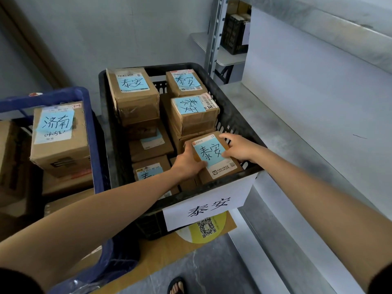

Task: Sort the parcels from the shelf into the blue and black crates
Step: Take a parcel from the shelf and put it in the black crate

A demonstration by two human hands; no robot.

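Parcel [210,154] sat in black crate [238,115], frame centre; left hand [187,161] and right hand [240,149] gripped its sides, fingers curled.

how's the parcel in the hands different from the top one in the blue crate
The held parcel sits in the black crate, gripped by the left hand and right hand; the blue-crate parcel lies untouched in the blue crate. The held parcel's note reads 泰安, the other's 济南. Both are brown cardboard with blue handwritten notes.

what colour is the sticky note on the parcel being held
The sticky note is light blue; head view.
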